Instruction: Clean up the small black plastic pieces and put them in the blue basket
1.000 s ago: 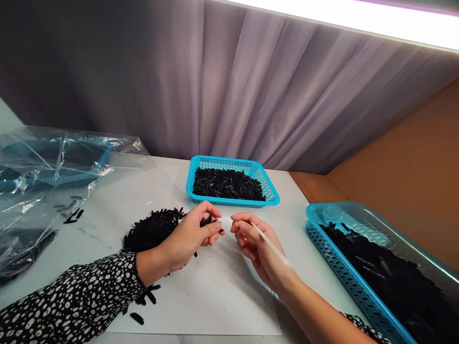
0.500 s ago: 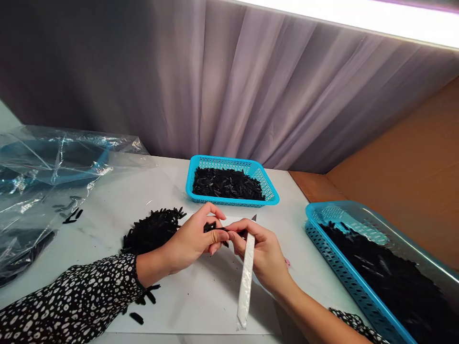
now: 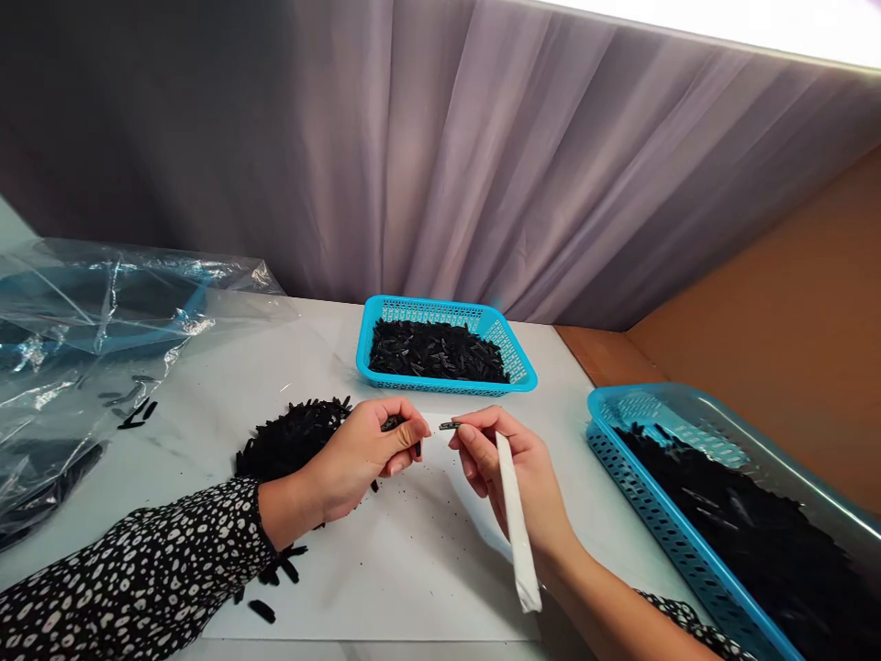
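My left hand (image 3: 375,450) is closed around several small black elongated pieces (image 3: 393,422), with its thumb and forefinger together. Between the thumb and forefinger of my right hand (image 3: 509,468) sticks out one black piece (image 3: 449,425), its tip pointing left. That same hand also keeps a knife whose handle is wrapped in white (image 3: 518,532). The handle slants down across the palm, and the blade is hidden now. A gap separates the two hands. Just left of and behind my left hand lies a heap of black pieces (image 3: 293,439) on the table.
A blue perforated basket (image 3: 447,384) of black pieces stands at the back. A larger blue basket (image 3: 661,514) with black pieces, partly under clear plastic, is at right. Clear plastic bag (image 3: 124,317) at left. White sheet (image 3: 413,588) with dark crumbs in front; cardboard (image 3: 777,294) at right.
My hands, which met over a black piece, have come apart. My right hand has moved right with a piece in its fingertips, and the knife handle has swung over to the right.
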`<state>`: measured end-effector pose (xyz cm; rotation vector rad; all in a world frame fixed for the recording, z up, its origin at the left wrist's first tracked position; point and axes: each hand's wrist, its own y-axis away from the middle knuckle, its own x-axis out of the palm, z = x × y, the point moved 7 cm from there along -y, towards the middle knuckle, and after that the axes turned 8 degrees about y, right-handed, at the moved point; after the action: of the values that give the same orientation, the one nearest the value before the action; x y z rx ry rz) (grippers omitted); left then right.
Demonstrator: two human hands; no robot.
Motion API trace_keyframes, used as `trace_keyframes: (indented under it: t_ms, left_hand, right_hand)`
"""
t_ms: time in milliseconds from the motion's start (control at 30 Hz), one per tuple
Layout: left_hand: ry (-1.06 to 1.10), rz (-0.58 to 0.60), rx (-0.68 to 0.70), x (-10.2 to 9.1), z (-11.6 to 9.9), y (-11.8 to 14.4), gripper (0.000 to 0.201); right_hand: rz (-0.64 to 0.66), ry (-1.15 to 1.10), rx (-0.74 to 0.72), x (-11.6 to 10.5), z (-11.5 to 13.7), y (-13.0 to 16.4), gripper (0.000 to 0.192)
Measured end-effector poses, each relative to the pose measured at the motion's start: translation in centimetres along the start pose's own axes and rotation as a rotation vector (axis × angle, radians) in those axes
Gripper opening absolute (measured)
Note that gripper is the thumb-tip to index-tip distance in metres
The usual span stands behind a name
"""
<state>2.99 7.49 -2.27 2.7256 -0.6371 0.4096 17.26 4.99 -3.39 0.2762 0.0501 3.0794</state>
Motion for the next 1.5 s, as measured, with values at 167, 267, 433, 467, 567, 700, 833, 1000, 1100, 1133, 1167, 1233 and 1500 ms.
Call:
trace_keyframes:
  t_ms: [167, 267, 433, 467, 567, 700, 833, 1000, 1100, 1133, 1167, 1233, 1500]
  left_hand:
    - [-0.012, 0.003, 0.022, 0.0, -0.2, 0.1, 0.034]
    - [-0.062, 0.011, 0.064, 0.2, -0.6, 0.2, 0.030]
    - [-0.146, 0.002, 0.074, 0.5, -0.9, 0.4, 0.017]
    - [-0.139, -0.001, 0.074, 0.5, -0.9, 0.4, 0.017]
    - [-0.085, 0.005, 0.068, 0.7, -1.0, 0.5, 0.021]
    - [-0.030, 0.011, 0.047, 0.8, -0.9, 0.6, 0.023]
    - [-0.027, 0.022, 0.061, 0.9, -0.8, 0.5, 0.025]
    - [-0.036, 0.030, 0.076, 0.6, -0.5, 0.3, 0.031]
    - [-0.016, 0.026, 0.078, 0.4, -0.4, 0.3, 0.033]
    - [-0.017, 0.034, 0.073, 0.4, -0.4, 0.3, 0.033]
    - [-0.021, 0.044, 0.068, 0.5, -0.4, 0.3, 0.033]
    - [-0.039, 0.066, 0.059, 0.7, -0.3, 0.3, 0.031]
    - [-0.119, 0.035, 0.134, 0.6, -0.9, 0.3, 0.032]
  right_hand:
    - [0.035, 0.027, -0.033, 0.0, -0.2, -0.1, 0.023]
    - [0.072, 0.053, -0.031, 0.3, -0.3, 0.1, 0.027]
    - [0.119, 0.028, 0.006, 0.8, -0.5, 0.4, 0.030]
    - [0.124, 0.023, 0.015, 0.8, -0.5, 0.4, 0.030]
    - [0.107, -0.017, 0.012, 0.8, -0.6, 0.3, 0.029]
    - [0.082, -0.064, 0.004, 0.8, -0.3, 0.1, 0.030]
    - [0.084, -0.029, 0.014, 1.1, 0.1, 0.4, 0.029]
    - [0.054, -0.010, 0.008, 0.9, 0.4, 0.6, 0.021]
    - [0.032, 0.038, -0.039, 0.7, 0.8, 0.5, 0.018]
    - [0.026, 0.060, -0.067, 0.6, 1.0, 0.5, 0.016]
    - [0.021, 0.084, -0.097, 0.6, 1.2, 0.6, 0.015]
    - [0.022, 0.128, -0.150, 0.6, 1.4, 0.7, 0.012]
    - [-0.042, 0.460, -0.291, -0.6, 3.4, -2.0, 0.016]
